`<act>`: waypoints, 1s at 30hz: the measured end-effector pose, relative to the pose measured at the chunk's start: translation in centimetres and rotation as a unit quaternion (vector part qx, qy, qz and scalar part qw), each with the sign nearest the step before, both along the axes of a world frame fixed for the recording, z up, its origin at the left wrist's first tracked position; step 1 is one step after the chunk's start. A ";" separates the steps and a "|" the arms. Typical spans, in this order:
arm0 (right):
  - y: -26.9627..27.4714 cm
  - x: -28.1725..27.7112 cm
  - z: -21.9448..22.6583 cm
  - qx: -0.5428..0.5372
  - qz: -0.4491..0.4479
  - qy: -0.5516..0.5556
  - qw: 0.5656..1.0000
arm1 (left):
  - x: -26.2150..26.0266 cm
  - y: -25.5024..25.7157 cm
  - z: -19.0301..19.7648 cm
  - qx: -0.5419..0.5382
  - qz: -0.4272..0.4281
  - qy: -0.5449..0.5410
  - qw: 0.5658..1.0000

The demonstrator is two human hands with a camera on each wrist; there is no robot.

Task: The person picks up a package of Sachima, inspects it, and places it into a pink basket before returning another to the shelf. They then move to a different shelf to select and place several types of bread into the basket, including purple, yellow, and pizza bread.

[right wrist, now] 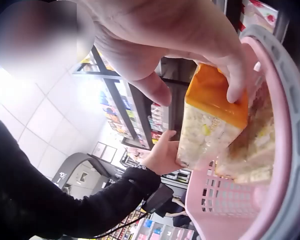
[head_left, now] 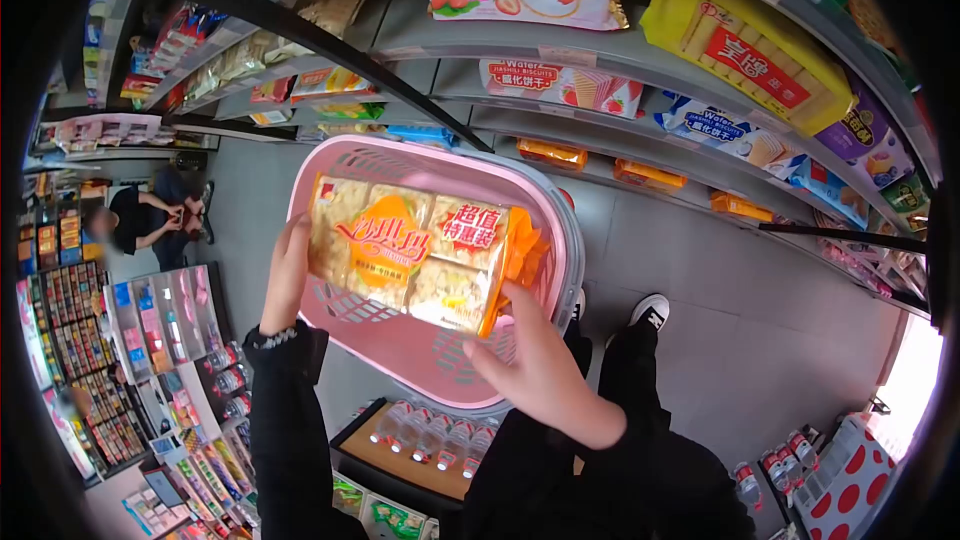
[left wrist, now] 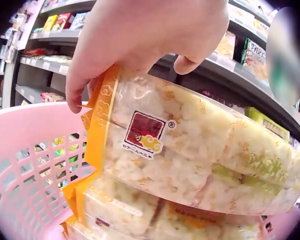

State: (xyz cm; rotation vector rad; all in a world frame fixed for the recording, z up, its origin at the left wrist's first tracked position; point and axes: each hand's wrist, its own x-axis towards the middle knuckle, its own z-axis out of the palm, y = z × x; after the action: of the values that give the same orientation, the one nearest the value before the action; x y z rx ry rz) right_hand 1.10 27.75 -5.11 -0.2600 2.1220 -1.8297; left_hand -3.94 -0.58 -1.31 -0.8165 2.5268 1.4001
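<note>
Rice-cracker multipack [head_left: 415,255] held level right above the pink shopping basket [head_left: 440,360], one hand per short end. Left hand [head_left: 287,275] on the end away from the shelves, fingers [left wrist: 97,65] curled over the orange seam, thumb behind. Right hand [head_left: 545,370] on the orange gusset end, fingers [right wrist: 236,80] wrapped over the top corner, thumb [right wrist: 155,89] underneath. Both grips clamped on the pack, nothing loose.

Best handling, as a judgement: keep pack flat, long axis along the basket's long axis, lower both ends together. Film looks slick and contents brittle, so hold by the seams, no squeezing the middle. Let the end far from the basket rim settle first, then slide fingers out sideways rather than up.

Edges: grey basket rim [right wrist: 282,100] runs right beside the right-hand fingers; wrist views show another like pack [left wrist: 120,207] already lying in the basket under the held one. Room inside looks ample lengthwise, tighter across the basket.

Around the basket: biscuit shelves [head_left: 640,130] close behind it, shelf lips near the rim. Floor [head_left: 750,320] open beyond the basket on the shelf side. Low display of water bottles [head_left: 430,435] just below the basket. Seated person [head_left: 150,220] well away, past the left hand. Safest clearance straight down, not toward the shelves.
</note>
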 end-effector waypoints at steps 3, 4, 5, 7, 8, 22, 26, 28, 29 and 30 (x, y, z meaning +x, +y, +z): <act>-0.9 -0.7 -2.1 -0.002 0.014 -0.083 0.996 | -0.9 0.2 -2.4 -0.023 -0.004 -0.010 1.000; -1.1 -0.7 -2.6 -0.004 0.016 -0.086 0.996 | -0.9 0.3 -3.2 -0.051 -0.002 0.011 0.999; -1.2 -0.7 -2.9 -0.002 0.016 -0.087 0.996 | -0.8 -0.3 -4.2 -0.048 -0.002 0.010 0.999; -1.1 -0.7 -3.1 -0.011 0.012 -0.062 0.998 | -0.7 -2.1 -5.7 -0.095 -0.025 0.067 0.993; -1.0 -0.8 -3.0 -0.004 0.004 -0.063 0.998 | -0.6 -2.9 -5.9 -0.069 -0.022 0.036 0.997; 5.2 0.0 2.2 -0.065 0.073 -0.070 0.993 | 2.9 5.7 -2.3 -0.127 -0.108 0.194 0.967; 9.7 1.2 2.3 -0.068 0.056 -0.079 0.993 | 4.9 14.6 2.5 -0.142 -0.181 0.181 0.956; 12.3 1.9 1.8 -0.053 0.031 -0.096 0.993 | 6.0 18.3 3.1 -0.064 -0.181 0.163 0.968; 13.5 2.3 1.3 -0.043 0.017 -0.118 0.992 | 6.3 20.1 3.3 -0.028 -0.198 0.150 0.968; 14.8 2.7 0.7 -0.049 -0.018 -0.123 0.991 | 6.4 22.2 3.2 0.017 -0.222 0.135 0.966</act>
State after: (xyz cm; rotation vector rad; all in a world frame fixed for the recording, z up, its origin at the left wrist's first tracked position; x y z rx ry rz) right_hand 3.82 42.51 -4.37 -0.0159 1.8857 -1.8812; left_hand 2.43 21.59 1.85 -0.0366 2.6384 1.4650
